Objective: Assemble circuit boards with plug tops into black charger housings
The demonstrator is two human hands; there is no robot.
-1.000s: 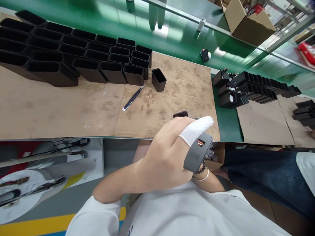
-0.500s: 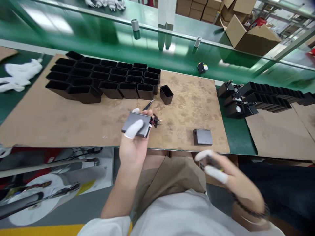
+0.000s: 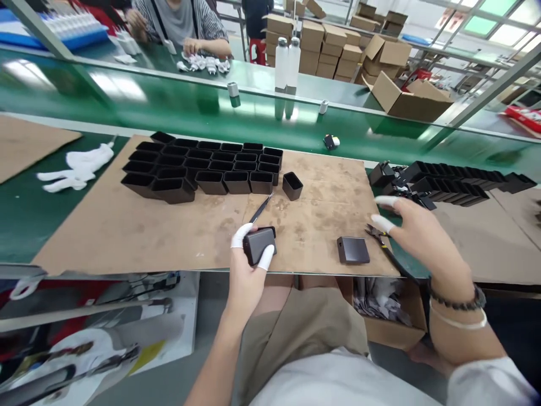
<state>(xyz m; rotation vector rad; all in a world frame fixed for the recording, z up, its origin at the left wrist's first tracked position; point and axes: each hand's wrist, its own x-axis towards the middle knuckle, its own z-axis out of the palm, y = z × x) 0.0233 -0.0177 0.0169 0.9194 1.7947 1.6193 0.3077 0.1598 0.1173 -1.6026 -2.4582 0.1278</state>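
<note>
My left hand [image 3: 247, 270] is closed round a dark grey rectangular block [image 3: 258, 246], held just above the front edge of the brown board [image 3: 127, 231]. White finger cots cover the thumb and a fingertip. A second grey block [image 3: 353, 250] lies flat on the board to the right. My right hand [image 3: 418, 237] hovers over the board's right edge with its fingers spread and cots on the tips. A dark-handled cutter [image 3: 386, 251] lies right under it; I cannot tell if the hand touches it. Tweezers [image 3: 260, 208] lie just beyond my left hand.
Rows of open black casings [image 3: 203, 166] stand at the back of the board, one lone casing [image 3: 292, 185] beside them. More black casings [image 3: 456, 180] line the right. White gloves [image 3: 76, 169] lie at the left. A person [image 3: 181, 22] works across the green belt [image 3: 169, 107].
My left hand has pulled the grey block back toward the front edge and turned it. My right hand has risen from below the table to above the board's right edge. The view has tilted up.
</note>
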